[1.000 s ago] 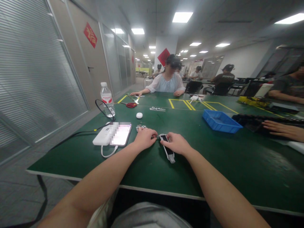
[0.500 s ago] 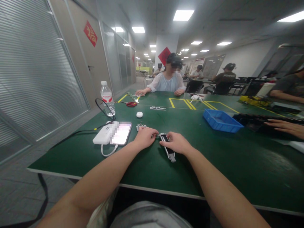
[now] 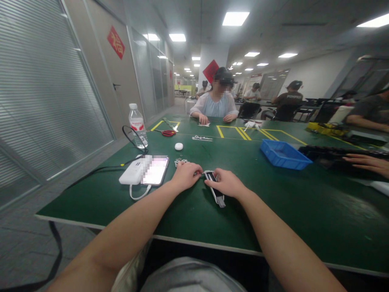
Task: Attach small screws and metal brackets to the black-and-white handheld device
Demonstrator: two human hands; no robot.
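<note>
My right hand [image 3: 225,182] is closed around a long, narrow black object with a white rim [image 3: 219,195], a grey piece sticking out of its near end. It lies tilted on the green table [image 3: 188,215]. My left hand [image 3: 187,177] is closed in a pinch at the object's far end. Something small and thin shows at its fingertips, too small to name. Just beyond my left hand lie small perforated metal pieces [image 3: 179,162], partly hidden by it. A small white rounded case [image 3: 178,146] sits farther back.
To the left lie a phone [image 3: 156,170], a white power bank [image 3: 130,172] with a cable, and a water bottle [image 3: 138,127]. Red-handled scissors [image 3: 168,133] and thin metal strips [image 3: 202,138] are farther off. A blue tray [image 3: 284,155] stands right. A co-worker [image 3: 215,101] sits opposite.
My two hands and the black-and-white object stay in nearly the same place. The co-worker opposite has moved one hand rightward, onto a small pale thing on the table.
</note>
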